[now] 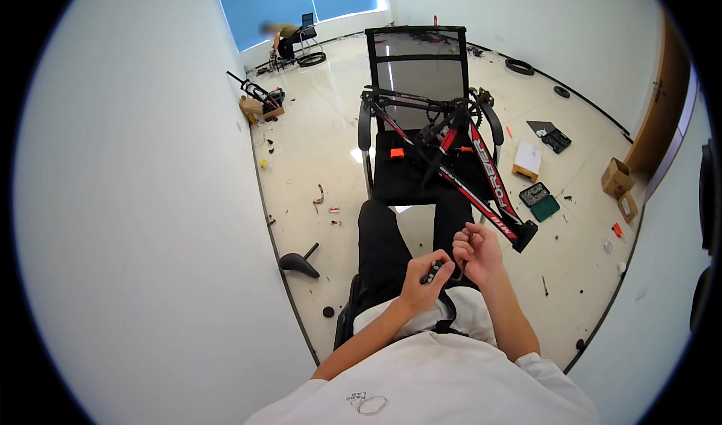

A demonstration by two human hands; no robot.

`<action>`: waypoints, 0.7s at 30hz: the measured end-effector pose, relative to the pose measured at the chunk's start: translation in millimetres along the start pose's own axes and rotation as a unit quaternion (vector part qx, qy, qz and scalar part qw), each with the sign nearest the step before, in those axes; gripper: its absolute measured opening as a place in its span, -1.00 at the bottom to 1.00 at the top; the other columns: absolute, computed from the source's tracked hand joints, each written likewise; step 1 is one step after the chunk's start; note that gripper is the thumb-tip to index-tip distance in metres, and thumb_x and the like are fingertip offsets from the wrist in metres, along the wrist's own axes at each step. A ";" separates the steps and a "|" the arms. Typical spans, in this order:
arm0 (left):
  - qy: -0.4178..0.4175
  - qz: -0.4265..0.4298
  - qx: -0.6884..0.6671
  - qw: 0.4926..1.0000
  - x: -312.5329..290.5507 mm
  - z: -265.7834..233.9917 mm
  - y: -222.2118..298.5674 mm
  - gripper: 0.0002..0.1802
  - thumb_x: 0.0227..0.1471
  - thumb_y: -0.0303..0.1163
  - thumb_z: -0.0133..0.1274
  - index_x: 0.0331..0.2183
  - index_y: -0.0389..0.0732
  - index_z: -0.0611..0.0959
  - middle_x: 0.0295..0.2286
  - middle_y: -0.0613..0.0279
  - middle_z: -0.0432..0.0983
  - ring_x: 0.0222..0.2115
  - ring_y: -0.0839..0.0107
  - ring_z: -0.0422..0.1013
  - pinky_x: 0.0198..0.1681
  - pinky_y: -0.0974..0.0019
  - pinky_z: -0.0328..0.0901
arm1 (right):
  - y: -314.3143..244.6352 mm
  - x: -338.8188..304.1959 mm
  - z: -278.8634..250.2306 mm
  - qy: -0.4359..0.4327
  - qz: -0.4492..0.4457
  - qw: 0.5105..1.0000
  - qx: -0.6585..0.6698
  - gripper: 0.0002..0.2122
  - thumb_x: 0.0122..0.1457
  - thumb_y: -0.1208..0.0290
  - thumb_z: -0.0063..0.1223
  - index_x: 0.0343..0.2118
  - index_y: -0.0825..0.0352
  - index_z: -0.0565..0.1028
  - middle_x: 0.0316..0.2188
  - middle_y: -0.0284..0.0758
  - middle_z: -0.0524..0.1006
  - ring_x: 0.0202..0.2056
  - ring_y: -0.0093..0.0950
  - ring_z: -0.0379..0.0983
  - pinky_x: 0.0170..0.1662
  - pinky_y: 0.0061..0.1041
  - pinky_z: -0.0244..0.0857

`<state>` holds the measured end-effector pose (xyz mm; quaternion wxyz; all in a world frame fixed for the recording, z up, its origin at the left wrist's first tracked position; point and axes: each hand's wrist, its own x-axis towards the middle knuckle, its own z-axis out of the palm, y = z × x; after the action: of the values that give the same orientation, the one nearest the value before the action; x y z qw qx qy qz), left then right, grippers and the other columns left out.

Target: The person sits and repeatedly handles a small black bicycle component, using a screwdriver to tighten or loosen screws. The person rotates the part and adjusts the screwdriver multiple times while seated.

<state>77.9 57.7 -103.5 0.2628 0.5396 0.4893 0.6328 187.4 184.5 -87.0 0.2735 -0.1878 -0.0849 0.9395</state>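
Observation:
Close to my lap, my left hand [426, 280] is closed around a small black holder [431, 273] with greyish ends showing, which looks like a hex key set. Just right of it, my right hand [480, 255] is raised with its fingers curled. A thin dark bent rod, like a hex key [462, 271], comes down from those fingers. In front of me a black, red and white bicycle frame [487, 171] rests across a black mesh office chair [406, 180]. Its near tube end points toward my right hand, apart from it. An orange piece [397, 153] lies on the seat.
Right of the chair lie an opened green tool case [543, 208], a black tool case [556, 141] and cardboard boxes [617, 177]. A bicycle saddle [301, 264] is on the floor at left. Small parts are scattered about. Another person [284, 40] bends over at the far left.

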 end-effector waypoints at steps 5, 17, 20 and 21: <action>-0.064 0.042 0.062 0.995 1.1 2.2 17.0 -0.80 0.08 -0.37 0.01 -0.49 -0.30 0.50 -0.69 0.33 0.33 -0.65 0.65 0.22 -0.59 0.48 0.11 | -5.6 -3.6 1.9 0.011 0.009 0.999 -0.041 -0.61 0.15 0.46 0.00 -0.70 0.12 0.06 -0.77 -0.59 -0.02 -0.78 -0.72 -0.18 -0.76 -0.65 -0.33; -0.105 0.152 0.220 0.958 5.2 7.7 24.6 -0.82 -0.09 -0.39 0.22 -0.52 -0.24 0.54 -0.60 0.15 0.43 -0.64 0.25 0.37 -0.57 0.34 0.25 | 4.6 -16.2 12.0 0.077 -0.149 0.952 -0.257 -0.64 0.09 0.46 0.10 -0.68 0.07 0.15 -0.79 -0.62 0.08 -0.82 -0.75 -0.05 -0.81 -0.67 -0.29; -0.046 0.196 0.230 0.952 0.5 11.8 12.3 -0.84 -0.13 -0.44 0.20 -0.59 -0.24 0.54 -0.67 0.15 0.39 -0.68 0.26 0.35 -0.60 0.35 0.23 | 13.0 -11.9 16.4 0.092 -0.131 0.952 -0.262 -0.65 0.10 0.46 0.11 -0.65 0.08 0.14 -0.77 -0.64 0.04 -0.81 -0.76 -0.13 -0.78 -0.64 -0.33; -0.015 0.221 0.237 0.946 -3.4 11.6 8.4 -0.84 -0.13 -0.46 0.18 -0.61 -0.24 0.53 -0.70 0.16 0.38 -0.70 0.27 0.34 -0.61 0.35 0.22 | 18.8 -12.0 16.4 0.086 -0.123 0.949 -0.276 -0.63 0.10 0.46 0.12 -0.65 0.07 0.12 -0.77 -0.64 0.03 -0.80 -0.76 -0.14 -0.77 -0.63 -0.35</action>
<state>91.4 55.5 -98.1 -0.0117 0.6904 0.4891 0.5328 181.1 161.3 -73.3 0.3309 -0.3244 -0.3393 0.8186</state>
